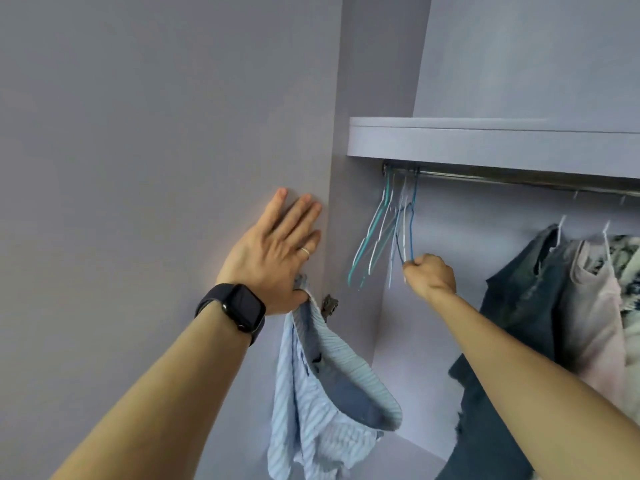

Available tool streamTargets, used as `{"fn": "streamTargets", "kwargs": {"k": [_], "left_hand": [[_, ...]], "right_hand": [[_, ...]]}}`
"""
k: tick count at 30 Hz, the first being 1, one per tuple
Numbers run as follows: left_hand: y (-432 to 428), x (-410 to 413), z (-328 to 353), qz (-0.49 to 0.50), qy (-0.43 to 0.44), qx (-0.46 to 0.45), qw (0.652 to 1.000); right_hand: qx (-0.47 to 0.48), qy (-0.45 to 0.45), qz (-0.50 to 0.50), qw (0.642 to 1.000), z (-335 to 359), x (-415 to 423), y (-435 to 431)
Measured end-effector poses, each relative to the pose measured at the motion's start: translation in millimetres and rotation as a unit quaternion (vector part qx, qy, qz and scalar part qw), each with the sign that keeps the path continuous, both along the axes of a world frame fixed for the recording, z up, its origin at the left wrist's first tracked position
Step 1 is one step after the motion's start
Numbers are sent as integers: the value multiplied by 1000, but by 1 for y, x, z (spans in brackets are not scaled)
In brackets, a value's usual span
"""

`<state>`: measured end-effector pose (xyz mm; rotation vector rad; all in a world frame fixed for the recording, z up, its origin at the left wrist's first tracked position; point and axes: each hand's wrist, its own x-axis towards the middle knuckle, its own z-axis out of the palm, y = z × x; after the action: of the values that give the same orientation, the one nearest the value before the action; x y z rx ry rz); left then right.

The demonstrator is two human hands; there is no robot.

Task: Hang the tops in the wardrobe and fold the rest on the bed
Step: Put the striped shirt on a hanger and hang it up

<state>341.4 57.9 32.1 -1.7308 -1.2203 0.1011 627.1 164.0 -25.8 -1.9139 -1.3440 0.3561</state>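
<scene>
A light blue striped top (322, 403) hangs down from my left hand (277, 251), caught under the thumb. That hand's fingers lie flat against the wardrobe door (138, 168). My right hand (431, 275) reaches into the wardrobe and grips the bottom of a blue wire hanger (411, 223). The hanger's hook sits on the metal rail (519, 176) at its left end.
Several empty teal and white hangers (372, 237) hang beside the gripped one. A denim garment (519, 306), a pink top (595, 306) and a patterned piece hang at the right. A shelf (485, 143) runs just above the rail. A door hinge (329, 304) sits near my left wrist.
</scene>
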Motion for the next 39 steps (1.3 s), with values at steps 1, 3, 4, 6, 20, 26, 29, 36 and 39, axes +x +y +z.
{"fn": "streamTargets", "kwargs": {"k": [1,3,4,6,20,26,29,36,39], "left_hand": [[2,0,-2,-5,-1,8,1000],[4,2,-3,-8,6,19,1000],[4,3,-2,-9,11,22,1000],[4,2,-3,-13,13,22,1000],[-17,9,10,5,-57,-114,992],[-22,13,15,32,-60,-133,989],[-20,13,13,42,-59,-122,990],[-31,18,24,54,-75,-154,984],[-40,23,31,38,-132,-180,974]], "right_hand": [[1,-9,-2,1000,2,-3,1],[-1,-27,-8,1000,10,-4,1],[-5,-31,-10,999,15,-4,1],[-6,-33,-21,999,25,-5,1],[11,-1,-64,998,113,24,-53],[29,-38,-69,996,137,51,-74],[31,-82,-73,994,128,51,-84],[-7,-116,-53,992,58,30,-174],[-8,-31,-15,999,42,26,-229]]}}
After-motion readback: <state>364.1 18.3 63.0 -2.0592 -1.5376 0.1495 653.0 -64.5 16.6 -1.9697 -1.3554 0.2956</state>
